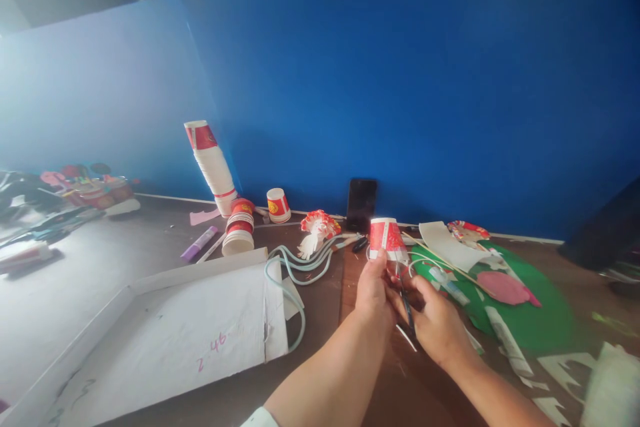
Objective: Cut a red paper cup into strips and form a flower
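A red-and-white paper cup (386, 237) is held upside down in my left hand (373, 288), with the thumb pressed on its side. My right hand (436, 321) is closed around dark-handled scissors (407, 305). Their blades point up at the cup's lower edge, on its right side, where a thin red-and-white strip curls away. Just below the hands, a narrow white paper strip (407, 338) lies on the brown table. My fingers partly hide the scissor handles and the cup's rim.
Left of my arms lies a white cardboard tray (165, 347), with pale cable loops (300, 265) beside it. A leaning cup stack (215, 170), a single cup (278, 205) and a phone (362, 203) stand near the blue partition (400, 80). Green paper (540, 300) with scraps lies right.
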A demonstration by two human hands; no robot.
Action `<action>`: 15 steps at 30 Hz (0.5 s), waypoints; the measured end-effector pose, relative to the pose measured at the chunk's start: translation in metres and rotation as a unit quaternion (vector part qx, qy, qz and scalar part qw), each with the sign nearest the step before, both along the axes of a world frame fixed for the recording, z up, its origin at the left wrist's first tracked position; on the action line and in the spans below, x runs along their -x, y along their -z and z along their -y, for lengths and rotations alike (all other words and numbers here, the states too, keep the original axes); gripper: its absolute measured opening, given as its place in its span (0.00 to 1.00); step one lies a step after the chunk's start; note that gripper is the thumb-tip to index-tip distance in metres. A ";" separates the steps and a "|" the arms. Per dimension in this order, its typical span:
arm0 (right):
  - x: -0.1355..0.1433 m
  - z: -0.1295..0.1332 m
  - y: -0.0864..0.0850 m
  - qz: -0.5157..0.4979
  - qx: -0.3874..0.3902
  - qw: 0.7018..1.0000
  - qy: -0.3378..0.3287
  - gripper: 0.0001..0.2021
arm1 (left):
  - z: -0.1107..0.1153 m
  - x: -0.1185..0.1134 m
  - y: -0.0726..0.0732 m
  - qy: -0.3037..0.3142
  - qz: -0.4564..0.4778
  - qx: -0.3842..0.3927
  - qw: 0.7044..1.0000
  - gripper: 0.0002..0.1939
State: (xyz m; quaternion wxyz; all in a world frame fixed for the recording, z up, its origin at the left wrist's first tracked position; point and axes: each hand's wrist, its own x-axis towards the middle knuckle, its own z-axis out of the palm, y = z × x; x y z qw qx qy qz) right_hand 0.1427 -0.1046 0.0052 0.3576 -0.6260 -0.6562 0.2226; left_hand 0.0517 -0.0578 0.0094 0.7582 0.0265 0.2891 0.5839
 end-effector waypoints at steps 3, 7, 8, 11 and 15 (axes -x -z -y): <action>0.000 0.000 0.001 -0.006 -0.009 1.000 -0.005 0.15 | -0.002 -0.001 0.006 -0.010 0.030 -0.025 0.999 0.17; 0.000 0.000 0.001 -0.007 -0.006 1.000 -0.010 0.15 | -0.002 -0.002 0.008 -0.013 0.022 -0.032 0.999 0.18; 0.000 0.000 0.000 -0.007 -0.004 1.000 -0.009 0.15 | -0.002 -0.002 0.007 -0.012 0.025 -0.034 0.999 0.17; 0.002 0.001 -0.002 -0.011 -0.001 1.000 0.000 0.14 | 0.001 -0.002 0.002 -0.016 0.043 -0.031 0.998 0.15; 0.004 0.001 -0.005 -0.035 0.004 0.999 0.006 0.14 | 0.004 -0.002 -0.002 -0.016 0.051 -0.027 0.998 0.14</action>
